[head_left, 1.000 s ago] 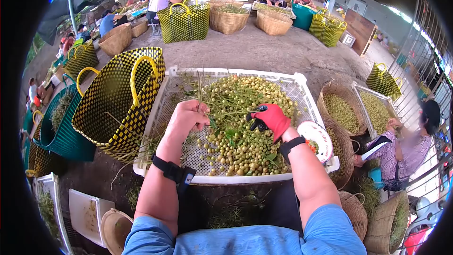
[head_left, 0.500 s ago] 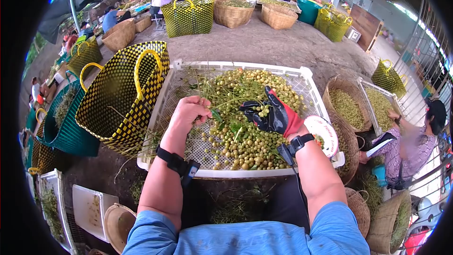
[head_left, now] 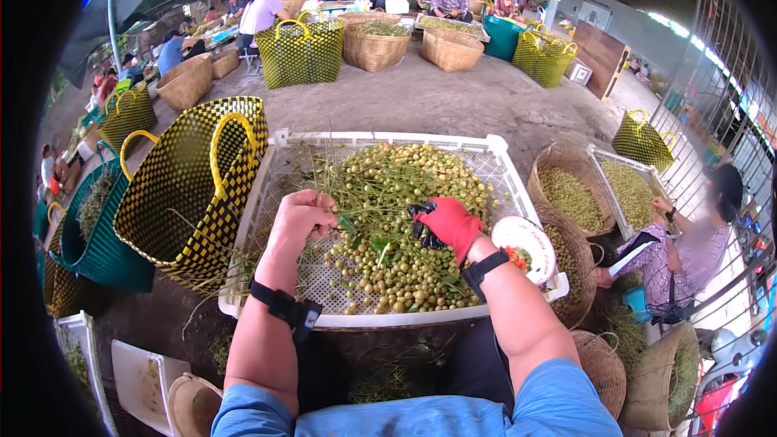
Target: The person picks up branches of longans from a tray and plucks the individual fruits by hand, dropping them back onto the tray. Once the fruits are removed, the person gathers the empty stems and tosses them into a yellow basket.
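A white mesh tray in front of me bears a heap of round yellow-green fruits with thin green stems among them. My left hand, bare, pinches the stems at the heap's left side, near a dark green leaf. My right hand, in a red and black glove, lies palm down over the fruits; its fingers curl under, and what they hold, if anything, is hidden. A white plate with small red and green pieces rests at the tray's right side.
A black and yellow woven basket and a teal basket stand at the left. Wicker baskets of fruit are at the right, by a seated person. More baskets and people are farther back.
My right hand has turned from palm up, with fruits on it, to palm down with curled fingers. My left hand keeps its pinch. The whole view has shifted slightly, with the tray lower and farther left.
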`<state>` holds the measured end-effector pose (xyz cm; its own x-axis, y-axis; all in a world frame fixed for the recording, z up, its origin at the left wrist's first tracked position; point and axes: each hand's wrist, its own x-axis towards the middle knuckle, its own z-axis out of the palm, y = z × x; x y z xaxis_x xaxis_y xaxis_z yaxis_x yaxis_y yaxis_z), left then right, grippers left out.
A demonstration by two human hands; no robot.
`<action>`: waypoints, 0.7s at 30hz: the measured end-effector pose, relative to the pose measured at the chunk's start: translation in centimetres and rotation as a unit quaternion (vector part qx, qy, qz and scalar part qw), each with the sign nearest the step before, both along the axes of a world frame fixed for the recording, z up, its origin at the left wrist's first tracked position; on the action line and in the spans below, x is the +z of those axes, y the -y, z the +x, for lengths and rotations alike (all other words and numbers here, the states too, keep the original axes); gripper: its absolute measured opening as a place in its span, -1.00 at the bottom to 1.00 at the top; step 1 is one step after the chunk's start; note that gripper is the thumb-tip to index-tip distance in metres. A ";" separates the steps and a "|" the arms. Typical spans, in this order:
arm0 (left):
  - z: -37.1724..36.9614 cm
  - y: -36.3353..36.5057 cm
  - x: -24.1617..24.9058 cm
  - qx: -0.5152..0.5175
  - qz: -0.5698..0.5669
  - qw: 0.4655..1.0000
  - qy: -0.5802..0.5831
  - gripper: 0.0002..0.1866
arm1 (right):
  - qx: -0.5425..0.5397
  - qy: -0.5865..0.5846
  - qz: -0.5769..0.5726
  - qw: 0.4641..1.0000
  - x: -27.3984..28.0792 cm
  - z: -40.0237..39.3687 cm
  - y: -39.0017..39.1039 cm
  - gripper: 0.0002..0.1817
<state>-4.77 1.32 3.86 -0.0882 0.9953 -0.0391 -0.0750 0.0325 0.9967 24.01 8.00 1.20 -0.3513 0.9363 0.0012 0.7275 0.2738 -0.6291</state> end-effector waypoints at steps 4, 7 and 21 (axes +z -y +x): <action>0.3 0.7 0.7 0.005 0.009 1.000 -0.026 -0.86 | 0.024 -0.121 -0.165 0.979 -1.0 1.2 0.1 -0.62; 0.0 0.8 0.7 0.009 0.016 1.000 -0.011 -0.84 | 0.278 -0.124 0.095 0.948 -0.6 3.1 0.7 -0.77; -1.0 0.9 1.2 0.121 0.044 0.975 0.178 -0.77 | -0.062 -0.737 -0.423 0.524 -3.0 2.8 0.8 -0.40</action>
<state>-5.77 0.37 5.07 -0.3177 0.9478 -0.0258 -0.4126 -0.1137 0.9038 26.80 7.24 -1.84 -0.4885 0.8368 -0.2473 -0.7399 -0.5475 -0.3909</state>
